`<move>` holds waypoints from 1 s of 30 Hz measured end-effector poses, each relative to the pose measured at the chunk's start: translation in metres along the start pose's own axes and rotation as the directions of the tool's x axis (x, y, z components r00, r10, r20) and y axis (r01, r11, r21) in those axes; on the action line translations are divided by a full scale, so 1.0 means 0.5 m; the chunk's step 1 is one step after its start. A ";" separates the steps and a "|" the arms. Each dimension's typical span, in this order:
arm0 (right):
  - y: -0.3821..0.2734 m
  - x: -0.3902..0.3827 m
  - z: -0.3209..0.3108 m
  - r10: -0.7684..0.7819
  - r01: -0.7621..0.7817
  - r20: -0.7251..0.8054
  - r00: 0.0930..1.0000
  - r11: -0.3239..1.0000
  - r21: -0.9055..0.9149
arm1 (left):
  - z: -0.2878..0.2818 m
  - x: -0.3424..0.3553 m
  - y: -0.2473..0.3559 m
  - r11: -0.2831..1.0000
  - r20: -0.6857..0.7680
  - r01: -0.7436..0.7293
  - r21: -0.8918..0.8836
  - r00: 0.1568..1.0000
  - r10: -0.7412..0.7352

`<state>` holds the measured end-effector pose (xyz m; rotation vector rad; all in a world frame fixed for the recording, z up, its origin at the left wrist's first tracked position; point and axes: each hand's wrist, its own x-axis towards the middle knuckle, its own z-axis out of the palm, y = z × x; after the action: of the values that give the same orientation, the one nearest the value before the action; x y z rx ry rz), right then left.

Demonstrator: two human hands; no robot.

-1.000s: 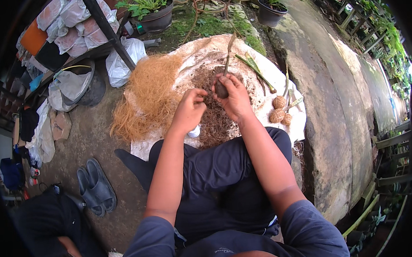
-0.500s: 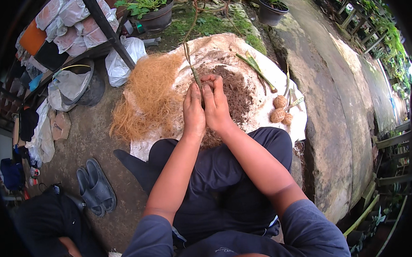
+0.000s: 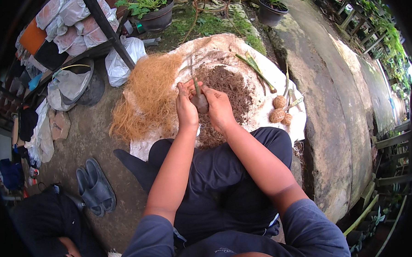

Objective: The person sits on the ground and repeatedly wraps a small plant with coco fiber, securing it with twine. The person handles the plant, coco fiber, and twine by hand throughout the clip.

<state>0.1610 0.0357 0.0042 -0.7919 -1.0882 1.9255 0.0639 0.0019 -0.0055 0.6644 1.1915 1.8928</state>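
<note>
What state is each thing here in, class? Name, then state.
Left hand: cupped against dark ball
Right hand: against dark ball
Dark ball: held, stem attached
Brown fibre: loose, heaped
Dark soil: loose, spread
Brown balls: clustered
White sheet: spread out
Slippers: unworn, side by side
Plant pots: upright

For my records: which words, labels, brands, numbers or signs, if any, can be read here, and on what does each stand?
Dark blue-grey cloth shirt: pale chest print, too small to read.
Round brown ball with green stem: no lettering visible.
Nothing else is readable.
</note>
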 end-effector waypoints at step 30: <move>0.042 -0.022 0.019 -0.096 0.094 -0.009 0.995 0.985 -0.147 | -0.010 -0.025 -0.034 0.999 -0.389 -0.041 0.011 0.920 0.042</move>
<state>0.1524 0.0155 -0.0084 -0.8189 -1.2470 1.7726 0.0730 -0.0068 -0.0230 0.3196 1.4340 2.1238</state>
